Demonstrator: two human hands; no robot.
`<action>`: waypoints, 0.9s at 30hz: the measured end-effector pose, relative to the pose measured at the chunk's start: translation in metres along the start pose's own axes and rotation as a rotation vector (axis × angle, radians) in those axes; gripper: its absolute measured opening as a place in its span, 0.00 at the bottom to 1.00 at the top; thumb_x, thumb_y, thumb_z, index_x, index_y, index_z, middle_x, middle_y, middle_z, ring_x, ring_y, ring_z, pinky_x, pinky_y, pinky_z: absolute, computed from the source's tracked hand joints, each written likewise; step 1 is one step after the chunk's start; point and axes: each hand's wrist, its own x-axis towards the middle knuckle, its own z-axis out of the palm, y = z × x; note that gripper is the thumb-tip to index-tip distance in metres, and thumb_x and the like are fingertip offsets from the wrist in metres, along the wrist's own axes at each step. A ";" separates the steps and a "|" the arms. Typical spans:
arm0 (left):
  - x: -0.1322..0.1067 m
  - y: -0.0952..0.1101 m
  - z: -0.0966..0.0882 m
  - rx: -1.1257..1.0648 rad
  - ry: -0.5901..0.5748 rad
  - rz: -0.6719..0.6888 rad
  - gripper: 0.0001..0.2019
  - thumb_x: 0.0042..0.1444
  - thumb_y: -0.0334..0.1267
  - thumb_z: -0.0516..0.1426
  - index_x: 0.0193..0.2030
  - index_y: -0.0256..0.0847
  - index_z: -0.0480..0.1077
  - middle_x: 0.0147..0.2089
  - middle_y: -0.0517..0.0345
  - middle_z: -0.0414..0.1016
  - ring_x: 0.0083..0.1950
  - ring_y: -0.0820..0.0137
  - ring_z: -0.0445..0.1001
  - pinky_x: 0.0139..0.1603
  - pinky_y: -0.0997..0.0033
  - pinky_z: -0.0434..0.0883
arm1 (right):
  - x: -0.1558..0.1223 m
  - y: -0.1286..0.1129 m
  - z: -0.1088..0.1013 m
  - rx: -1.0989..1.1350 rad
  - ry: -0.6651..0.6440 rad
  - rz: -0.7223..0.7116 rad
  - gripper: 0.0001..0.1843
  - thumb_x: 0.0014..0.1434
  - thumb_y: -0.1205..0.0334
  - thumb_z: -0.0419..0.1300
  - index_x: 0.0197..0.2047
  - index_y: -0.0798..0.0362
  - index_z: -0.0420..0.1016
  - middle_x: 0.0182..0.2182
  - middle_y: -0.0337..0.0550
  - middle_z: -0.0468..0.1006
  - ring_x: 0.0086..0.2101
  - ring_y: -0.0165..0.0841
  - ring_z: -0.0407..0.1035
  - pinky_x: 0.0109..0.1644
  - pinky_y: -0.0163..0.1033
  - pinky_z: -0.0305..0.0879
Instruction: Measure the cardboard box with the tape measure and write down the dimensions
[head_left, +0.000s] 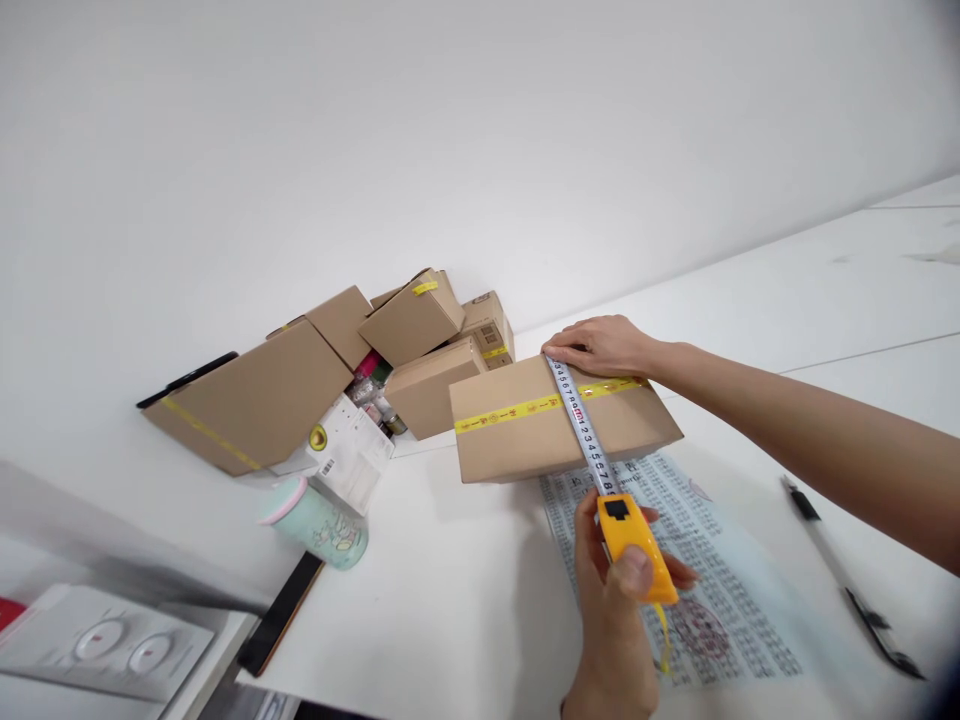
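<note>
A brown cardboard box [517, 440] sealed with yellow printed tape lies on the white table [450, 610]. A metal tape blade [583, 425] runs across its top from the far edge to the near edge. My right hand [604, 345] reaches in from the right, its fingers closed on the blade's end at the box's far edge. My left hand [611, 640] comes up from below and grips the yellow tape measure case [636, 548], thumb on top, just in front of the box.
A printed sheet [727, 610] lies under the box's near side, with a pen [844, 585] to its right. Several more cardboard boxes [255, 400] are piled against the wall. A mint-green cup [322, 525], a white carton [351, 452] and a dark flat device [281, 615] lie at left.
</note>
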 end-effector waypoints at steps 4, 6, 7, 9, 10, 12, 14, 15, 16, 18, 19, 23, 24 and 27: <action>-0.007 0.009 -0.009 -0.047 -0.011 0.029 0.30 0.51 0.57 0.62 0.57 0.44 0.68 0.47 0.50 0.74 0.32 0.68 0.74 0.37 0.64 0.71 | -0.003 -0.001 -0.002 -0.053 -0.030 0.011 0.34 0.69 0.41 0.35 0.43 0.47 0.79 0.44 0.48 0.83 0.43 0.45 0.74 0.35 0.42 0.56; -0.013 0.019 -0.020 -0.018 0.011 0.143 0.30 0.52 0.58 0.62 0.58 0.45 0.68 0.47 0.50 0.75 0.31 0.68 0.74 0.37 0.63 0.72 | -0.005 -0.001 -0.003 -0.053 -0.035 0.013 0.37 0.69 0.40 0.32 0.40 0.49 0.78 0.43 0.50 0.82 0.42 0.45 0.73 0.35 0.42 0.55; -0.015 0.025 -0.027 0.018 0.027 0.230 0.31 0.51 0.58 0.62 0.58 0.46 0.68 0.48 0.50 0.75 0.32 0.67 0.75 0.38 0.63 0.72 | -0.006 -0.001 -0.003 -0.051 -0.033 0.009 0.37 0.69 0.40 0.31 0.40 0.49 0.78 0.42 0.50 0.82 0.42 0.45 0.73 0.35 0.42 0.54; -0.017 0.041 -0.043 0.101 0.094 0.433 0.32 0.49 0.58 0.64 0.58 0.46 0.68 0.48 0.50 0.76 0.34 0.64 0.77 0.40 0.62 0.73 | -0.008 -0.002 -0.003 -0.062 -0.015 -0.002 0.35 0.69 0.40 0.34 0.41 0.48 0.79 0.42 0.48 0.83 0.43 0.44 0.73 0.34 0.42 0.54; -0.017 0.050 -0.052 0.138 0.146 0.525 0.32 0.48 0.57 0.65 0.58 0.45 0.68 0.47 0.50 0.77 0.38 0.62 0.78 0.42 0.62 0.73 | -0.010 -0.003 -0.003 -0.073 -0.002 -0.009 0.33 0.69 0.40 0.36 0.42 0.48 0.79 0.42 0.47 0.83 0.43 0.44 0.73 0.34 0.41 0.53; -0.013 0.067 -0.068 0.166 0.298 0.670 0.31 0.46 0.55 0.66 0.55 0.45 0.70 0.46 0.52 0.78 0.46 0.59 0.78 0.48 0.62 0.72 | -0.015 -0.008 -0.003 -0.087 0.033 -0.025 0.30 0.68 0.41 0.41 0.43 0.47 0.80 0.42 0.46 0.83 0.44 0.43 0.73 0.34 0.41 0.53; -0.007 0.080 -0.081 0.145 0.439 0.726 0.27 0.45 0.51 0.66 0.52 0.44 0.71 0.47 0.55 0.79 0.53 0.58 0.75 0.56 0.62 0.68 | -0.026 -0.016 -0.003 -0.070 0.088 -0.026 0.28 0.68 0.41 0.43 0.43 0.46 0.81 0.41 0.44 0.83 0.44 0.42 0.73 0.34 0.41 0.54; -0.004 0.083 -0.087 0.124 0.485 0.715 0.25 0.45 0.49 0.66 0.50 0.44 0.72 0.47 0.55 0.80 0.55 0.58 0.75 0.59 0.61 0.66 | -0.033 -0.021 -0.003 -0.047 0.137 -0.008 0.27 0.68 0.42 0.44 0.44 0.46 0.81 0.40 0.44 0.83 0.44 0.42 0.72 0.34 0.41 0.55; -0.002 0.085 -0.091 0.098 0.510 0.681 0.23 0.46 0.48 0.65 0.48 0.43 0.73 0.47 0.56 0.80 0.56 0.58 0.74 0.61 0.60 0.64 | -0.042 -0.027 -0.002 -0.015 0.199 0.030 0.25 0.68 0.42 0.46 0.45 0.47 0.81 0.41 0.43 0.83 0.45 0.42 0.72 0.35 0.41 0.57; 0.000 0.083 -0.099 0.041 0.526 0.571 0.19 0.48 0.49 0.63 0.45 0.42 0.74 0.45 0.55 0.80 0.55 0.58 0.75 0.62 0.56 0.64 | -0.064 -0.037 0.000 0.069 0.347 0.153 0.23 0.67 0.44 0.49 0.47 0.47 0.80 0.43 0.43 0.83 0.47 0.42 0.72 0.39 0.42 0.61; -0.001 0.080 -0.101 0.013 0.521 0.506 0.18 0.49 0.49 0.62 0.44 0.42 0.75 0.44 0.54 0.80 0.54 0.58 0.75 0.61 0.55 0.65 | -0.076 -0.041 0.002 0.117 0.412 0.229 0.22 0.66 0.44 0.51 0.48 0.46 0.80 0.45 0.43 0.82 0.49 0.42 0.71 0.42 0.44 0.63; -0.004 0.063 -0.108 -0.052 0.485 0.300 0.17 0.50 0.50 0.60 0.42 0.43 0.75 0.42 0.53 0.80 0.49 0.58 0.76 0.53 0.54 0.70 | -0.125 -0.050 0.015 0.357 0.488 0.449 0.21 0.64 0.41 0.53 0.49 0.44 0.79 0.51 0.44 0.80 0.49 0.44 0.72 0.48 0.50 0.67; -0.004 0.059 -0.110 -0.051 0.484 0.277 0.17 0.50 0.50 0.61 0.42 0.43 0.75 0.41 0.53 0.80 0.48 0.59 0.76 0.52 0.56 0.70 | -0.134 -0.050 0.018 0.424 0.494 0.454 0.20 0.64 0.42 0.55 0.47 0.44 0.79 0.50 0.44 0.80 0.48 0.44 0.73 0.50 0.51 0.68; -0.003 0.052 -0.115 -0.036 0.504 0.269 0.18 0.49 0.51 0.62 0.43 0.44 0.74 0.41 0.56 0.78 0.46 0.63 0.75 0.52 0.60 0.70 | -0.153 -0.052 0.030 0.580 0.555 0.383 0.14 0.62 0.48 0.59 0.40 0.46 0.80 0.50 0.45 0.80 0.51 0.44 0.72 0.57 0.53 0.67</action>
